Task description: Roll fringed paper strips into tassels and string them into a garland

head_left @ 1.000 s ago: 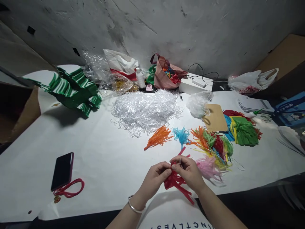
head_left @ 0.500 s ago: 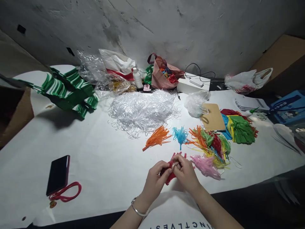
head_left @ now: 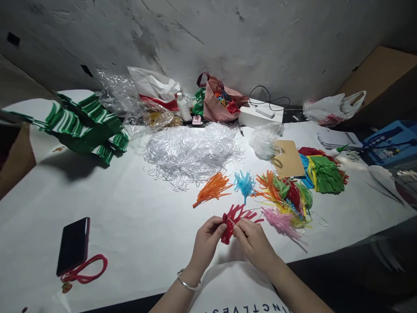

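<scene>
Colours all over this one. The fringe tassel (head_left: 235,217) pinched between the hands was bright red. On the white table cover (head_left: 137,217) lay an orange tassel (head_left: 212,190), a sky-blue tassel (head_left: 245,184) and a pale pink tassel (head_left: 280,220), plus a mixed heap (head_left: 286,193) of orange, green, red and yellow strips. The paper stack (head_left: 324,174) further right showed green over yellow, blue and red. The shredded pile (head_left: 190,152) was plain white, the folded garland (head_left: 86,126) green with white stripes. The phone (head_left: 73,245) was black with a red strap (head_left: 85,270), the bag (head_left: 216,104) dusty pink, the wall (head_left: 208,39) grey and stained.
</scene>
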`<control>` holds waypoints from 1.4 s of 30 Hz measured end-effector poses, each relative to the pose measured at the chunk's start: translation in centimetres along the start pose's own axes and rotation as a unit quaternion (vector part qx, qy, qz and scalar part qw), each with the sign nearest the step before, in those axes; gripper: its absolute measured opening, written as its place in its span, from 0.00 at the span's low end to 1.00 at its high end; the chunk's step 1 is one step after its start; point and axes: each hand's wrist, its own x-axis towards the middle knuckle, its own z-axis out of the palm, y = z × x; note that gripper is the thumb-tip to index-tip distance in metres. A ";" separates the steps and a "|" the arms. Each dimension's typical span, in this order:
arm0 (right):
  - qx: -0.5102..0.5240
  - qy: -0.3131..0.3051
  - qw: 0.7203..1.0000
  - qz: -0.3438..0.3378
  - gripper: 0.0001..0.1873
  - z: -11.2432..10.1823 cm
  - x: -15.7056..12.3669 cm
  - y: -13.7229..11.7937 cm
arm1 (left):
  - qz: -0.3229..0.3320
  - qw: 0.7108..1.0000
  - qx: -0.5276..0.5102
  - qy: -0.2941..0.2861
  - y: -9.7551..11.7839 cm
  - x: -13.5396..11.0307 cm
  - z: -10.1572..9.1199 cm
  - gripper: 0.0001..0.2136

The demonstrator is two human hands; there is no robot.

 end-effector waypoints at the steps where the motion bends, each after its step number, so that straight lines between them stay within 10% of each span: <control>1: 0.001 -0.004 1.000 -0.001 0.18 0.0 0.0 -0.1 | 0.004 1.000 0.000 -0.004 0.0 0.0 0.0 0.09; 13: -0.050 0.008 0.998 0.027 0.08 0.4 0.5 0.3 | 0.158 0.965 0.209 -0.024 -0.7 -0.3 -0.2 0.05; 25: -0.114 -0.012 0.993 -0.040 0.10 0.7 -0.4 3.2 | 0.023 0.992 0.105 -0.061 -1.2 1.3 0.5 0.09; 33: -0.336 -0.024 0.934 0.116 0.09 -2.3 -2.6 7.0 | 0.060 0.969 0.237 0.035 -2.5 2.2 0.8 0.12; 38: -0.121 -0.021 0.992 0.024 0.15 -1.7 -2.0 8.0 | 0.113 0.946 0.292 -0.087 -4.7 3.5 2.0 0.11; 42: 0.011 0.034 0.996 0.081 0.15 -0.8 -1.4 9.6 | 0.146 0.914 0.355 -0.128 -6.9 7.4 2.2 0.15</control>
